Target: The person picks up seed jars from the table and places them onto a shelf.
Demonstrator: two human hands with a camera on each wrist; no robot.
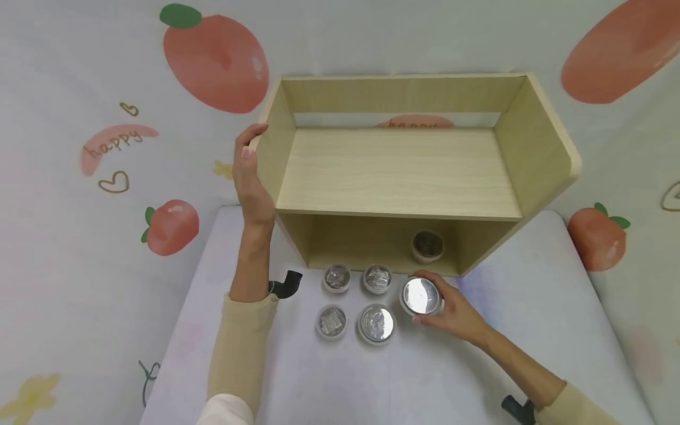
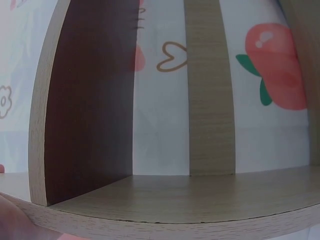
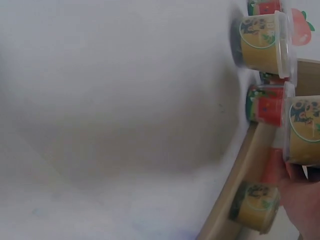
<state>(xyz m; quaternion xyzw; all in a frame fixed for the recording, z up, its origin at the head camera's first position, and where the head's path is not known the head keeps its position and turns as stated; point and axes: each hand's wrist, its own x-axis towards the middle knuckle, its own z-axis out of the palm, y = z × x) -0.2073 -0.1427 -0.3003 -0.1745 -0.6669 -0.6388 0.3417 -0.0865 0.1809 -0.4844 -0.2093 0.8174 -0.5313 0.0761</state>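
My right hand grips a round plastic tub with a shiny silvery top, thumb and fingers on either side of it. In the right wrist view this tub carries a yellow-brown label and is held above the white surface. My left hand holds the left side panel of a pale wooden two-level shelf, its fingers at the panel's edge. A similar tub stands in the shelf's lower compartment, toward the right; its label is yellow-brown too.
In front of the shelf stand several more tubs: two smaller ones at the back, another small tub and a larger tub nearer. Some have red labels. A white cloth covers the table; a fruit-printed cloth hangs behind.
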